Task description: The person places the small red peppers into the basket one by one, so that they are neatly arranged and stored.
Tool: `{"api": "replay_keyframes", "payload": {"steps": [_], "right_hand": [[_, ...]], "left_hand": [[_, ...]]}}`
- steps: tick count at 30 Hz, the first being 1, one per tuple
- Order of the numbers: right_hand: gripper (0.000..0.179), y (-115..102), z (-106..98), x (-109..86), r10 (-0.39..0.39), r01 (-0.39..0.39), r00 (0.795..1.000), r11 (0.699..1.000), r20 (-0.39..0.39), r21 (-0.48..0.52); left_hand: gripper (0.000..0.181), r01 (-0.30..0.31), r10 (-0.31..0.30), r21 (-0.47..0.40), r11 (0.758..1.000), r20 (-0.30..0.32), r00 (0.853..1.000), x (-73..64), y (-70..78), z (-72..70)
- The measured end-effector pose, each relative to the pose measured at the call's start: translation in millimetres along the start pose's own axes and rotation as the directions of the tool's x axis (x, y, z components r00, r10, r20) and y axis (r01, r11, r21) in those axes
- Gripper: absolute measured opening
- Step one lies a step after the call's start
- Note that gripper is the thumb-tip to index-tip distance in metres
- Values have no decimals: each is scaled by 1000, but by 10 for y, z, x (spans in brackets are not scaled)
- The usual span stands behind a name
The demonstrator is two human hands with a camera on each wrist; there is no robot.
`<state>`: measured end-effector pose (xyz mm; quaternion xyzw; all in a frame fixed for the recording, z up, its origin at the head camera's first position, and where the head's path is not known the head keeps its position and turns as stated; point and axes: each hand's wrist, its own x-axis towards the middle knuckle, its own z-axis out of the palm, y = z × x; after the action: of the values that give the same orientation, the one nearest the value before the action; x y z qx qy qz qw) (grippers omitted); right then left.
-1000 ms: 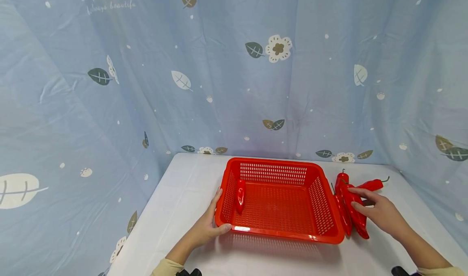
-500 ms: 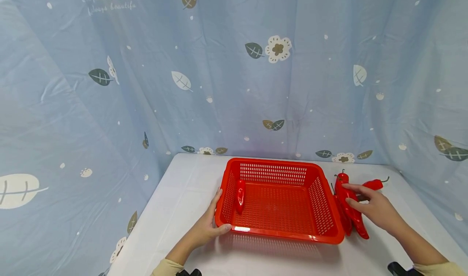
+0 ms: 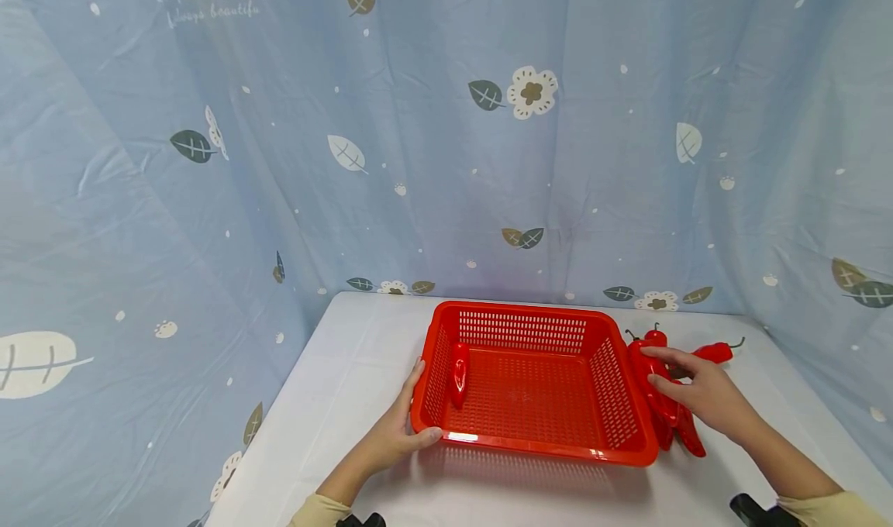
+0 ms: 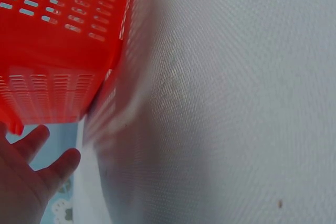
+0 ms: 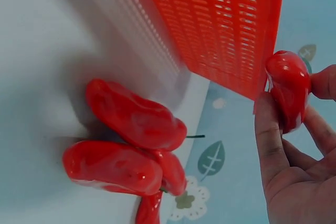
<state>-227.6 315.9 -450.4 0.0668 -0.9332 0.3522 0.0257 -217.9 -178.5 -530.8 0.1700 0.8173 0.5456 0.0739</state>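
My left hand [image 3: 394, 434] holds the near left corner of a red plastic basket [image 3: 523, 308], thumb on the front rim and fingers along the left side. In the left wrist view, part of that hand [image 4: 26, 177] shows splayed fingers beside the basket wall. Inside the basket, one red chili pepper [image 3: 458, 376] lies near the left wall. Between thumb and fingers, my right hand [image 3: 711, 395] pinches another red pepper [image 5: 287, 87], raised beside the basket's right side. Below it, several red peppers [image 5: 136, 116] lie on the table, partly hidden by the hand in the head view.
The white table [image 3: 349, 333] carries the basket and peppers. One pepper [image 3: 713, 353] points its stem toward the back right. A blue curtain [image 3: 432, 163] printed with leaves and flowers hangs behind and to the left.
My right hand has lifted the pepper off the pile and moved it left toward the basket's right rim. The left hand and the basket have stayed put.
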Motion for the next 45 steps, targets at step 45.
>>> {"api": "replay_keyframes", "payload": {"steps": [45], "right_hand": [[54, -486, 214, 438, -73, 71, 996, 997, 42, 42]], "left_hand": [[109, -13, 13, 15, 1000, 7, 1000, 19, -4, -5]]}}
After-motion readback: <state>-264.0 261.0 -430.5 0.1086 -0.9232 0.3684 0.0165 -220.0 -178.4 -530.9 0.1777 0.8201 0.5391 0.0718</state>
